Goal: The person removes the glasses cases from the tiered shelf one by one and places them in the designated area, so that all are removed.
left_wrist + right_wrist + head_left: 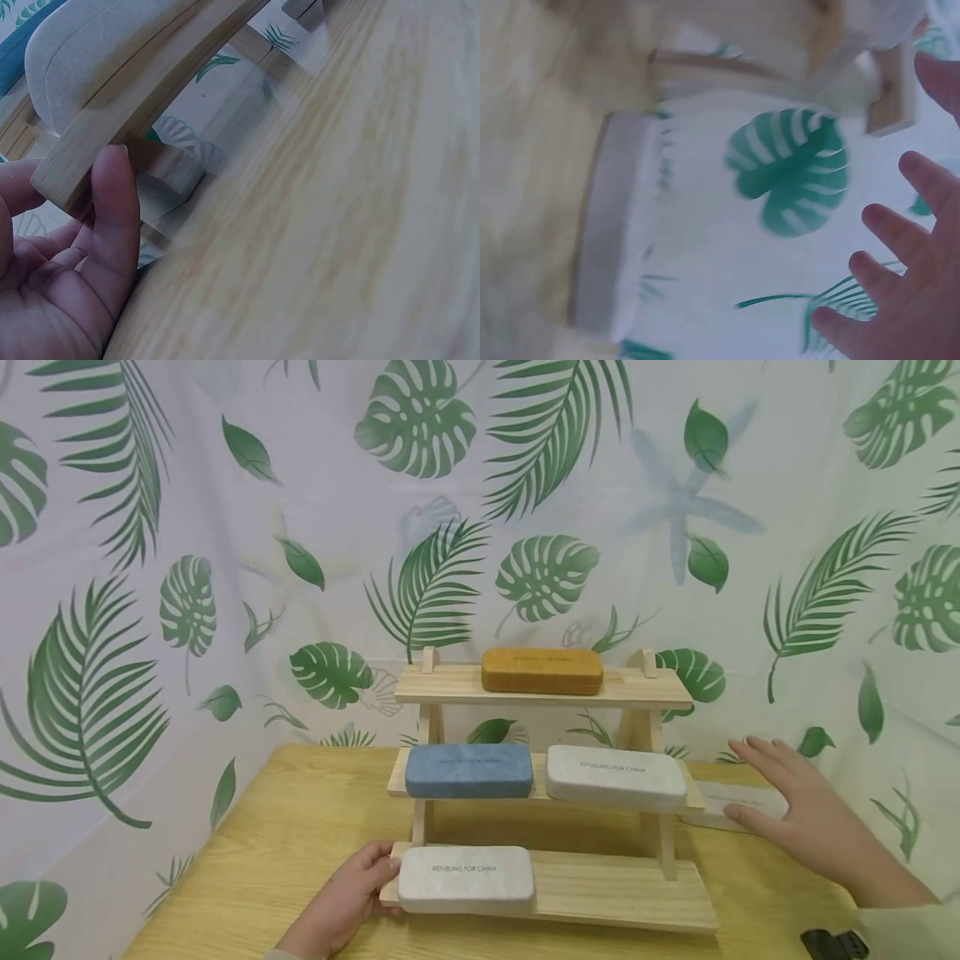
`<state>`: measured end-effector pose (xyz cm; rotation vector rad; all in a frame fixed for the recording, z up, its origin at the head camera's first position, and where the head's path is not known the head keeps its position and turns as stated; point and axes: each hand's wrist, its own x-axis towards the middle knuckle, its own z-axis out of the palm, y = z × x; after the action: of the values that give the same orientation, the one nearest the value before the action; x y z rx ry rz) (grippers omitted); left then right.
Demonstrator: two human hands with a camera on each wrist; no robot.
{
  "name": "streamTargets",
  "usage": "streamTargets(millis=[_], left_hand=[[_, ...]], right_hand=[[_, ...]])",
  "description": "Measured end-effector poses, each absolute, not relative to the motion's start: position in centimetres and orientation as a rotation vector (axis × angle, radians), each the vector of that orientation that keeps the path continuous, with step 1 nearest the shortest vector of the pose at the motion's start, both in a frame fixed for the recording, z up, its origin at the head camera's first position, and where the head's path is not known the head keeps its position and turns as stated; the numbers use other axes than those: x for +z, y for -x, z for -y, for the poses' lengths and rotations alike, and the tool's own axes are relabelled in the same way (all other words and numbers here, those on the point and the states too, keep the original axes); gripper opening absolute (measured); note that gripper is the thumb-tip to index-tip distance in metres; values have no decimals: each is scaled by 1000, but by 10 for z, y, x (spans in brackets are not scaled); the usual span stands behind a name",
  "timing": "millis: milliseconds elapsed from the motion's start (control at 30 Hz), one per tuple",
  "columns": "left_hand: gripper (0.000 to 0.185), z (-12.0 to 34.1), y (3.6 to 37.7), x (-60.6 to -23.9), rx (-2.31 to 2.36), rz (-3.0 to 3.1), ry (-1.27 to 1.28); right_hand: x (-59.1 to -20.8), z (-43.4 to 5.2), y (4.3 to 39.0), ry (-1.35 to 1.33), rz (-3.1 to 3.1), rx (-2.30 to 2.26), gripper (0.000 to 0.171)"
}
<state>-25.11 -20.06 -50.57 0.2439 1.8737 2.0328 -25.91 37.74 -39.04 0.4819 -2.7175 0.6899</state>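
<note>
A three-tier wooden display rack [618, 889] stands on the table. My left hand [345, 889] grips the left end of its bottom shelf; in the left wrist view the thumb [115, 195] lies against the board. Just beside those fingers, a white glasses case [465, 893] sits on that shelf. To the right of the rack, my right hand [806, 810] is raised with fingers spread, holding nothing. Nearest to it is another white glasses case [738, 795], lying on the table, partly hidden behind hand and rack; the right wrist view shows this case [609, 225] apart from the fingers.
On the middle shelf lie a blue glasses case [468, 777] and a white one [615, 785]. An orange case [542, 672] is on the top shelf. A leaf-print cloth [300, 485] hangs behind the wooden table [255, 860]. Something black [832, 943] shows near the right sleeve.
</note>
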Motion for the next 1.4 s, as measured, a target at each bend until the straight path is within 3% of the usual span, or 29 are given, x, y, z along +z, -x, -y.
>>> streamTargets(millis=[533,833,1400], left_hand=[[64,200,250,-504,2018,-1872,-243],[64,199,250,-505,2016,-1871,-250],[64,199,251,-507,2017,-1855,-240]], right_hand=[[-348,-310,205,-672,2503,687,88],[-358,-258,182,-749,2545,692,87],[-397,-189,193,-1036,2522,681,76]])
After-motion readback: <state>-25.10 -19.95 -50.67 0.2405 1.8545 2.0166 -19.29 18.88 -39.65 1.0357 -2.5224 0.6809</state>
